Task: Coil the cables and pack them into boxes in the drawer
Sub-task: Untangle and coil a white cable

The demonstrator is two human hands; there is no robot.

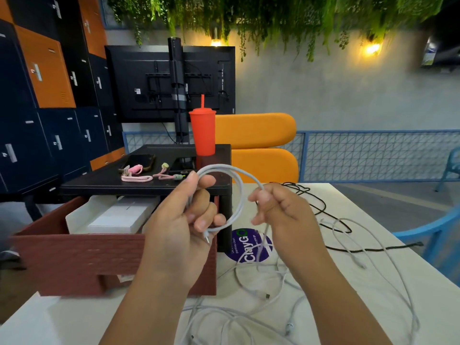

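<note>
Red-brown drawer (74, 257) stood open at left, white boxes (119, 217) inside. White cable (239, 190) was held above the table (49, 319) as an upright loop facing the viewer. Left hand (184, 220) was raised, fingers curled round the gathered turns. Right hand (281, 212) pinched the strand. Plug (207, 239) pointed down.

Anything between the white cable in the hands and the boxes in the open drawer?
Nothing visible. The white cable is looped between the left hand and right hand, just right of the open drawer; the white boxes lie uncovered in it. Whether their lids are shut is unclear.
</note>
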